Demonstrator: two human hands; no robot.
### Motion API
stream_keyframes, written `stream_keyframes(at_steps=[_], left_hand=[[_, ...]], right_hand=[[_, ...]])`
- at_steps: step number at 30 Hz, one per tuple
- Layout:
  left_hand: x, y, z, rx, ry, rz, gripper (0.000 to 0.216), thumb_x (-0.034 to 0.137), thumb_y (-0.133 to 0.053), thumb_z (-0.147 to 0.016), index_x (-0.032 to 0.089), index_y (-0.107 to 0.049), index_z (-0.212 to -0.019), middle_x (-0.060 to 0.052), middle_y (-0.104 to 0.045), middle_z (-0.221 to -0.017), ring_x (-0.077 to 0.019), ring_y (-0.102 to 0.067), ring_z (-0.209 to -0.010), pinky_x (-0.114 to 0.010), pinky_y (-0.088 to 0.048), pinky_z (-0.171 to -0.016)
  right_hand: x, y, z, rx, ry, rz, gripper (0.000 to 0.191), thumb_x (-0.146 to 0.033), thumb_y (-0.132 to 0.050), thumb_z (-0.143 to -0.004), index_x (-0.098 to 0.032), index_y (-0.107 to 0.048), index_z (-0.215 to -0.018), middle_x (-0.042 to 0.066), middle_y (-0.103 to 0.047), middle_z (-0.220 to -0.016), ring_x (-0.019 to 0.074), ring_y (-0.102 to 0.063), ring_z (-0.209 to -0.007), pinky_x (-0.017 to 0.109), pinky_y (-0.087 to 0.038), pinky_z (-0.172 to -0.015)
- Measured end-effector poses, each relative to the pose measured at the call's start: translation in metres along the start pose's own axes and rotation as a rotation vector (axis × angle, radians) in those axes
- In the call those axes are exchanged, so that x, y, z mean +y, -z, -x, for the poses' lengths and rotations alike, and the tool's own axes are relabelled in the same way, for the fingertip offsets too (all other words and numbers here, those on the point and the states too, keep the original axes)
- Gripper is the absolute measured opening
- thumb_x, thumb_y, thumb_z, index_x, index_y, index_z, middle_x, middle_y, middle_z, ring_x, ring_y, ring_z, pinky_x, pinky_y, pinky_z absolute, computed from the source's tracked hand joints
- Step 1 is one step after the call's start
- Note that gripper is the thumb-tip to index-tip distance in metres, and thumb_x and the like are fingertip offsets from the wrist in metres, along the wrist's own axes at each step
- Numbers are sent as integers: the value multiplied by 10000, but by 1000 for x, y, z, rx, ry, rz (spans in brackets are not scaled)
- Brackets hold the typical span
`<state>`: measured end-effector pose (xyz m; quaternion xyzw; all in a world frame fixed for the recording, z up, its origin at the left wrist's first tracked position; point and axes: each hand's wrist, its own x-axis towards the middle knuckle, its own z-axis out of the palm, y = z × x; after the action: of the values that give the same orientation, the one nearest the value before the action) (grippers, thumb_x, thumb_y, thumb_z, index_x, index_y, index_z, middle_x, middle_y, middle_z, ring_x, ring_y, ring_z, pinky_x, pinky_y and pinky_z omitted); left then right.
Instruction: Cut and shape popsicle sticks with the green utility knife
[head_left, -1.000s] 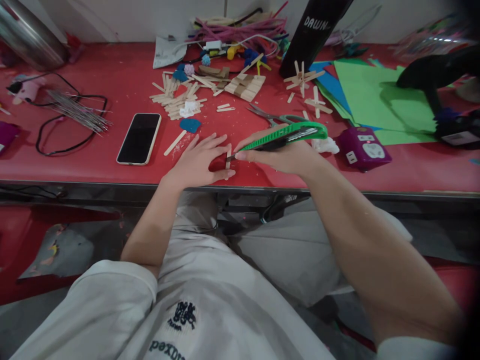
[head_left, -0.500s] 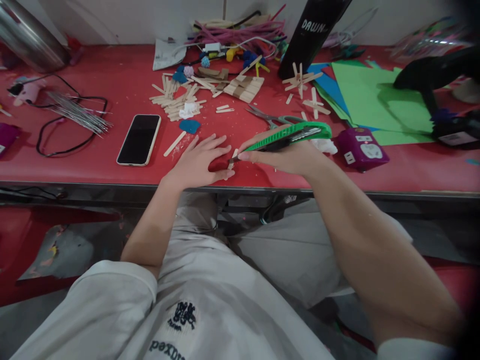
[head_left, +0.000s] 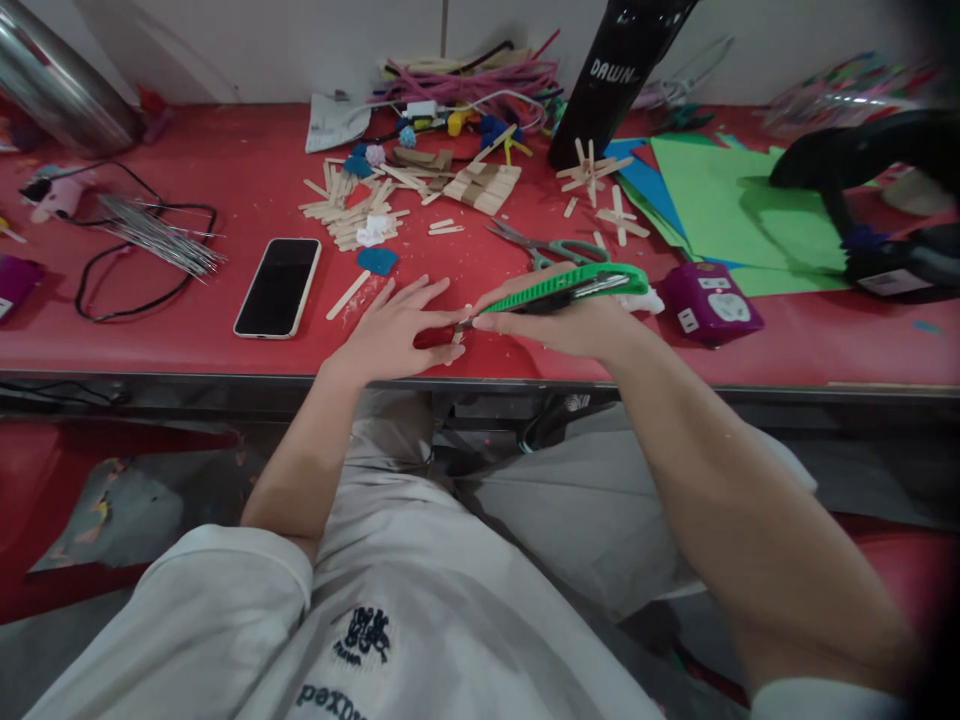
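My right hand (head_left: 570,325) is closed round a green utility knife (head_left: 566,285), its blade tip pointing left and down at a small wooden craft stick (head_left: 459,325) near the red table's front edge. My left hand (head_left: 394,325) lies on the table beside that stick, fingers stretched out, thumb and a fingertip pressing on it. The stick is mostly hidden between the two hands. Scissors (head_left: 547,245) with green handles lie just behind my right hand.
A black phone (head_left: 279,285) lies left of my left hand. A heap of craft sticks (head_left: 360,205), a purple power adapter (head_left: 709,305), green and blue paper sheets (head_left: 720,200), a black bottle (head_left: 607,80), wires (head_left: 161,235) and a black tool (head_left: 885,200) crowd the red table (head_left: 825,340).
The view has shifted slightly. My right hand has tipped the knife lower and a little left, bringing the blade tip onto the stick; my left hand stays pressed beside it.
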<state>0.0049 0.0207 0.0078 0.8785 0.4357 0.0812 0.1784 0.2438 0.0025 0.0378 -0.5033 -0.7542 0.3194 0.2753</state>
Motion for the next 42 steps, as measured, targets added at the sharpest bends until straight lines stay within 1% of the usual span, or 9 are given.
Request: stream_keyframes(at_steps=[15, 18, 20, 22, 25, 27, 31, 36, 42], left_hand=[[-1, -5, 1, 71, -22, -10, 522, 629, -606, -911, 349, -657, -1349, -16, -387, -1642, -291, -324, -1542, -596, -172, -1273], [-6, -3, 9, 306, -59, 9, 329, 460, -609, -936, 285, -745, -1180, -18, -600, -1484, -235, -515, -1417, -484, -272, -1266], [-17, 6, 19, 577, 93, -11, 306, 397, -530, -972, 244, -745, -1127, -41, -691, -1360, -199, -615, -1299, -411, -348, -1227], [-32, 20, 31, 704, 354, -100, 377, 363, -566, -927, 206, -683, -1249, -89, -648, -1407, -249, -587, -1327, -435, -397, -1190], [-58, 43, 44, 589, 713, -215, 710, 484, -651, -852, 143, -504, -1457, -178, -468, -1571, -391, -461, -1428, -542, -412, -1156], [-70, 53, 46, 424, 823, -209, 788, 572, -622, -851, 134, -452, -1484, -206, -467, -1562, -420, -499, -1384, -560, -447, -1112], [-80, 62, 39, 384, 879, -200, 637, 526, -605, -855, 108, -561, -1333, -242, -652, -1325, -413, -604, -1260, -533, -519, -1010], [-82, 63, 38, 390, 851, -213, 576, 481, -633, -830, 123, -566, -1276, -251, -677, -1270, -405, -612, -1249, -492, -528, -974], [-88, 65, 46, 389, 806, -200, 699, 537, -625, -838, 71, -504, -1346, -296, -666, -1252, -453, -595, -1249, -553, -520, -957]], right_hand=[[-3, -1, -3, -71, 34, -110, 230, -493, -741, -797, -284, -805, -870, -2, -797, -969, 244, -747, -942, 362, -594, -909], [-4, -3, -2, -77, 55, -155, 258, -506, -718, -803, -274, -807, -869, 10, -797, -1003, 249, -743, -977, 374, -591, -933], [-3, -4, -2, -80, 45, -187, 284, -527, -719, -795, -278, -809, -900, 13, -794, -1044, 259, -733, -1033, 396, -578, -986], [-2, -4, -3, -102, 41, -184, 300, -543, -719, -794, -290, -810, -928, 9, -790, -1069, 267, -725, -1062, 409, -568, -1011], [-1, -3, -5, -127, 60, -177, 312, -552, -717, -794, -284, -810, -925, 12, -789, -1064, 273, -728, -1040, 410, -573, -985], [-1, -2, -6, -124, 53, -180, 325, -552, -728, -782, -270, -810, -919, 20, -792, -1051, 274, -728, -1023, 407, -575, -966], [1, -3, -4, -112, 20, -182, 338, -547, -763, -747, -261, -816, -918, 24, -795, -1035, 268, -726, -1009, 386, -584, -937], [1, -8, 5, -50, -26, -231, 326, -532, -771, -752, -269, -816, -939, 15, -782, -927, 217, -710, -852, 356, -589, -830], [13, -21, 12, 69, -135, -345, 420, -584, -801, -702, -214, -806, -900, 29, -732, -726, 165, -627, -668, 306, -532, -643]])
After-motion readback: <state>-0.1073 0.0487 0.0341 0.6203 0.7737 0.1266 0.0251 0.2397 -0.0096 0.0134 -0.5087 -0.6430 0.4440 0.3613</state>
